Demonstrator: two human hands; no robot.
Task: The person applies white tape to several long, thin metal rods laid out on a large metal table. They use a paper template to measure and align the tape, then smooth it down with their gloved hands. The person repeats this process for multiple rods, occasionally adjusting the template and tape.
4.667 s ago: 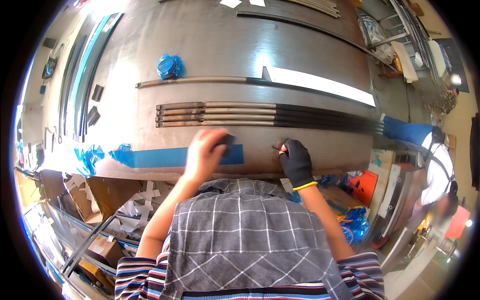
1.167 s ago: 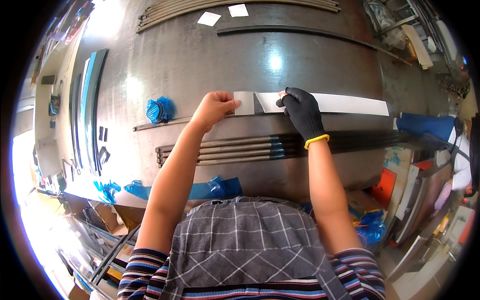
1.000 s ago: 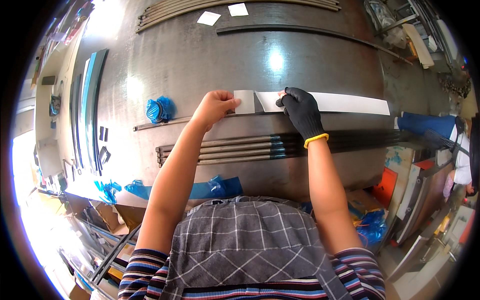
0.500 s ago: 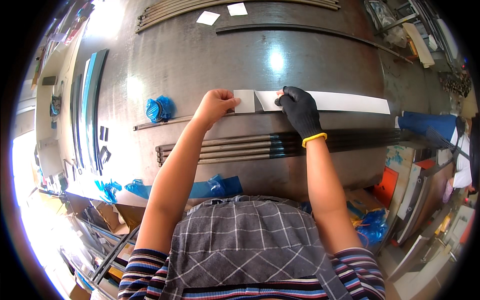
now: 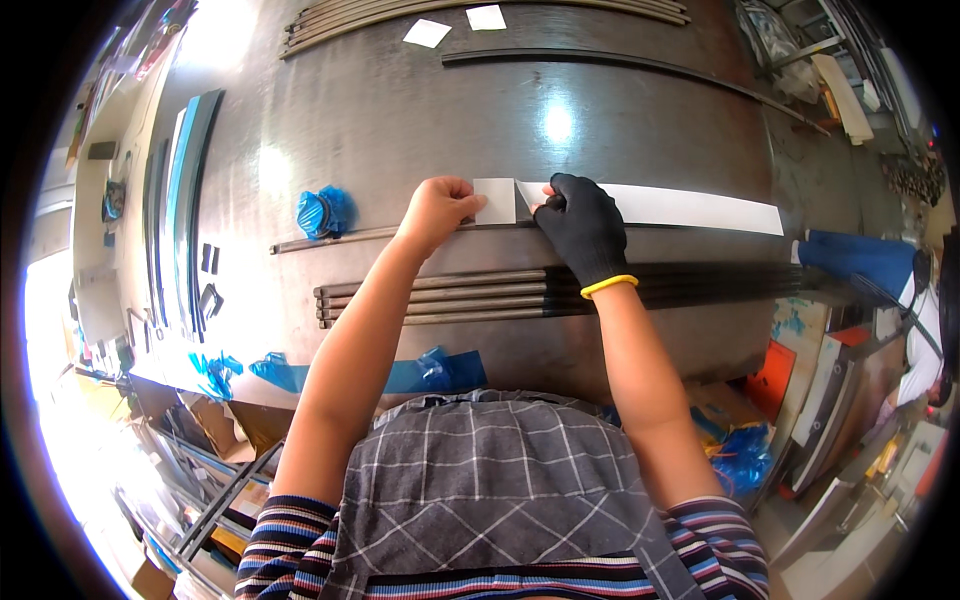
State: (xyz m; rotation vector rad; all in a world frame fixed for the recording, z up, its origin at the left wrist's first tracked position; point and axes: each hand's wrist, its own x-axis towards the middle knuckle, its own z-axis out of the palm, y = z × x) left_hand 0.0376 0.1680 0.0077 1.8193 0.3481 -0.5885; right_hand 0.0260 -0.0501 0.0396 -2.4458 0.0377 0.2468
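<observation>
My bare left hand pinches the left edge of a small pale grey square that looks like paper or film. My right hand, in a black glove with a yellow cuff, has its fingers closed on the left end of a long white strip. That end tapers and tilts up beside the square; whether the two pieces are joined I cannot tell. Both lie along a thin metal rod, whose left end sticks out past my left hand.
Several metal tubes lie just nearer to me. Left of my hand sits a bundle in blue plastic. Farther off are a dark bar, two white squares and more tubes. Another person is at the right.
My right hand has shifted left along the strip's end, closer to the square. My left hand keeps its pinch. The whole view has moved slightly.
</observation>
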